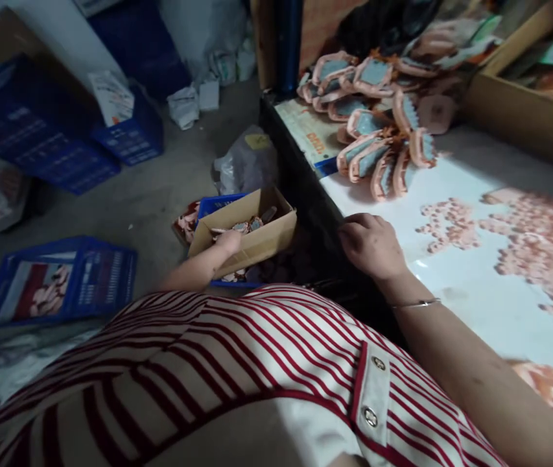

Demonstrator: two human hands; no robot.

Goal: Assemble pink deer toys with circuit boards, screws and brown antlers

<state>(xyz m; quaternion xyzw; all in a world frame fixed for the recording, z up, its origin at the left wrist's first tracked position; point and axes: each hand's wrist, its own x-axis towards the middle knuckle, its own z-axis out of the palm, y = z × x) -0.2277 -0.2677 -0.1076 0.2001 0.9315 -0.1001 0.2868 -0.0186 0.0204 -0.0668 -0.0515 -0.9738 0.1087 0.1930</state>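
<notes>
My left hand (228,242) reaches down into an open cardboard box (264,237) low beside the table. Its fingers are mostly hidden among small pink-edged pieces with grey faces (255,224), so I cannot make out a grip. My right hand (372,248) rests at the edge of the white-topped table (383,206), its fingers curled in, with nothing visible in them. Beyond that hand stands a cluster of pink-rimmed pieces with grey faces (386,155), fanned out on the table. Many small pink bits (451,224) lie to its right.
Under the cardboard box is a blue crate (218,203). A clear plastic bag (247,162) sits behind it. Another blue crate (105,275) stands on the floor at left, with more blue crates (37,123) farther back. A large cardboard box (529,117) occupies the table's far right.
</notes>
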